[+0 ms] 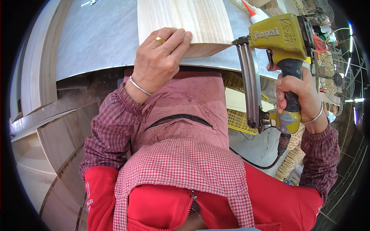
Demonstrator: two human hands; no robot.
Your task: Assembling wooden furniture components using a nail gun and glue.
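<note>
A pale, box-like wooden piece (pixel 185 19) with striped grain lies on the grey worktable (pixel 96 42). My left hand (pixel 162 54), wearing a ring and a bangle, grips its near edge with curled fingers; the thumb is hidden. In my right hand (pixel 302 92) is a yellow-green pneumatic nail gun (pixel 275 34), held by its black grip. Its nose is at the wooden piece's near right corner, though whether they touch I cannot tell. The long metal magazine (pixel 248 81) points down toward me, and one finger is near the trigger.
Wooden boards (pixel 42 57) stand along the table's left side, with wooden boxes (pixel 61 142) stacked below. A white bottle with a red tip (pixel 254 13) is beyond the nail gun. Yellow crates (pixel 241 121) sit under the table's right side. A black air hose (pixel 266 166) runs from the gun.
</note>
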